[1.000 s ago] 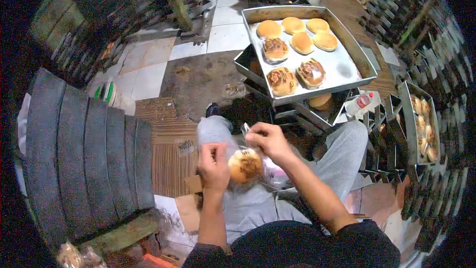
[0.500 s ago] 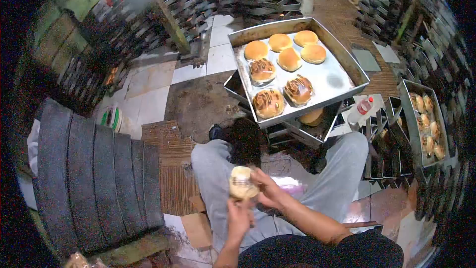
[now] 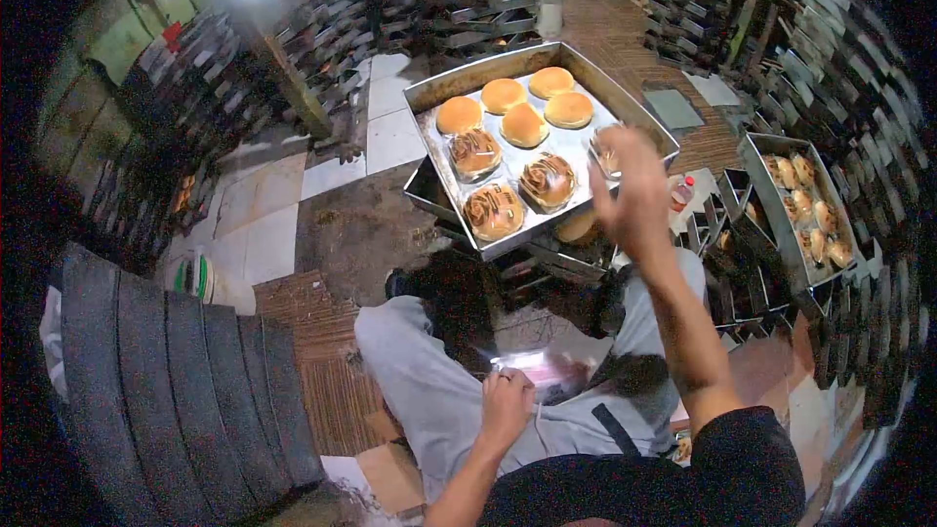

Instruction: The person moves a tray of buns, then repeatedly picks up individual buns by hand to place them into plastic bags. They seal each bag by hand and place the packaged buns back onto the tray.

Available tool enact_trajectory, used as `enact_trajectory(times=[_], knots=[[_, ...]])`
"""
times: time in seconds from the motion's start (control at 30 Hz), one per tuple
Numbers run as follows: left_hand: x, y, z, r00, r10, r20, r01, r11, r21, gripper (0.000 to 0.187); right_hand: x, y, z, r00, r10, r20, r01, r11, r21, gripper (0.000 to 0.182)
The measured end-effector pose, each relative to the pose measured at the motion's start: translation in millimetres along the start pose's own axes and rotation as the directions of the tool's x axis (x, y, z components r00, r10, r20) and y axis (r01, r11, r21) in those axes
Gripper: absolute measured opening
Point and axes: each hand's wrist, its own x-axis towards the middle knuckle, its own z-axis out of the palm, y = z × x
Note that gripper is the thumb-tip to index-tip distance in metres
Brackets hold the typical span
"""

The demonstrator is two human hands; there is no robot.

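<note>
My right hand (image 3: 636, 190) is raised over the right side of a metal tray (image 3: 547, 224), blurred, its thumb and fingers apart. Just behind it a wrapped bun (image 3: 607, 151) lies on the tray, partly hidden by the fingers. Several plain golden buns (image 3: 524, 125) sit toward the back of the tray. Nearer the front are buns in printed clear wrappers (image 3: 549, 182). Low between my knees, my left hand (image 3: 506, 402) has its fingers bent together at the edge of a shiny pile of clear and pink plastic bags (image 3: 547, 363).
Beneath the tray stand other trays (image 3: 556, 263). To the right are a bottle with a red cap (image 3: 681, 193) and a tray of wrapped buns (image 3: 750, 151). Dark stacked trays (image 3: 176, 371) rise at the left, near a white bucket (image 3: 195, 278).
The bun held in both hands has left my lap, and a wrapped bun now lies at the tray's right side. My right hand moved up to the tray; my left went to the plastic bags.
</note>
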Motion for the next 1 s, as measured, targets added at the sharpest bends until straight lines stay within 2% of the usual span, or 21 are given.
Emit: enact_trajectory(times=[0.07,0.1,0.17,0.2,0.23,0.27,0.37,0.4,0.47,0.5,0.53,0.57,0.6,0.67,0.73,0.77,0.8,0.83,0.93,0.97,1.0], knots=[[-7,-5,0,1.000,-0.005,-0.013,0.004,0.998,-0.057,0.019,-69,-35,-1,0.920,0.053,0.388,-0.197,0.919,0.340,0.030],[-11,-5,0,0.999,-0.026,-0.026,0.025,0.998,-0.055,0.019,-97,-56,-6,0.751,0.012,0.661,-0.386,0.820,0.423,0.028],[-18,-8,-5,0.997,-0.047,0.059,0.052,0.995,-0.089,0.019,-182,-72,-5,0.533,-0.347,0.771,-0.316,0.764,0.562,0.039],[-21,-6,-8,0.996,-0.051,0.068,0.057,0.995,-0.087,0.019,-218,-80,-8,0.463,-0.357,0.811,-0.277,0.811,0.516,0.041],[-23,-4,-12,0.986,-0.102,0.135,0.126,0.975,-0.181,0.020,-239,-88,-11,0.258,-0.294,0.921,-0.270,0.893,0.360,0.040],[-23,-3,-16,0.968,-0.145,0.203,0.198,0.943,-0.268,0.021,-267,-88,-13,0.369,-0.323,0.871,-0.302,0.845,0.441,0.034],[-22,-5,-26,0.945,-0.123,0.304,0.223,0.921,-0.319,0.022,-288,-94,-27,0.370,-0.276,0.887,-0.373,0.830,0.414,0.031],[-19,-7,-26,0.944,-0.125,0.306,0.225,0.922,-0.315,0.022,-287,-96,-29,0.318,-0.279,0.906,-0.384,0.836,0.392,0.033],[-13,-11,-20,0.959,0.026,0.281,0.050,0.964,-0.260,0.022,-282,-89,-30,0.270,-0.284,0.920,-0.394,0.840,0.374,0.036],[-4,-3,-23,0.960,0.021,0.279,0.053,0.966,-0.252,0.022,-258,-81,-33,0.449,-0.244,0.859,-0.337,0.844,0.416,0.034],[11,12,-31,0.993,0.040,0.111,-0.011,0.969,-0.249,0.020,-229,-72,-37,0.612,-0.208,0.763,-0.273,0.850,0.450,0.033],[19,23,-36,0.997,0.056,-0.056,-0.067,0.970,-0.233,0.019,-200,-67,-44,0.670,-0.187,0.719,-0.237,0.863,0.445,0.036],[23,-1,-32,0.989,0.105,0.103,-0.075,0.962,-0.264,0.019,-183,-63,-46,0.663,-0.202,0.720,-0.238,0.855,0.460,0.036],[45,-2,-47,0.991,0.079,0.111,-0.074,0.996,-0.056,0.014,-162,-59,-47,0.667,-0.204,0.717,-0.391,0.723,0.569,0.035],[71,5,-81,0.987,0.161,-0.006,-0.160,0.982,0.102,0.008,-154,-68,-49,0.642,-0.199,0.741,-0.427,0.710,0.560,0.031],[79,4,-94,0.964,0.267,0.011,-0.267,0.959,0.098,0.014,-150,-73,-49,0.597,-0.210,0.774,-0.470,0.690,0.550,0.034],[82,6,-102,0.965,0.262,0.002,-0.261,0.960,0.105,0.014,-146,-78,-48,0.552,-0.222,0.804,-0.514,0.669,0.537,0.037],[84,9,-109,0.945,0.327,-0.007,-0.325,0.942,0.088,0.020,-146,-84,-48,0.644,-0.225,0.731,-0.496,0.604,0.624,0.048],[78,20,-133,0.921,0.387,0.039,-0.389,0.917,0.095,0.035,-161,-96,-39,0.619,-0.290,0.730,-0.505,0.564,0.653,0.062],[75,27,-138,0.916,0.397,0.052,-0.401,0.909,0.115,0.038,-163,-99,-31,0.695,-0.348,0.628,-0.346,0.604,0.718,0.068],[71,32,-143,0.910,0.410,0.066,-0.416,0.900,0.134,0.040,-165,-103,-25,0.696,-0.350,0.627,-0.345,0.603,0.719,0.068]])
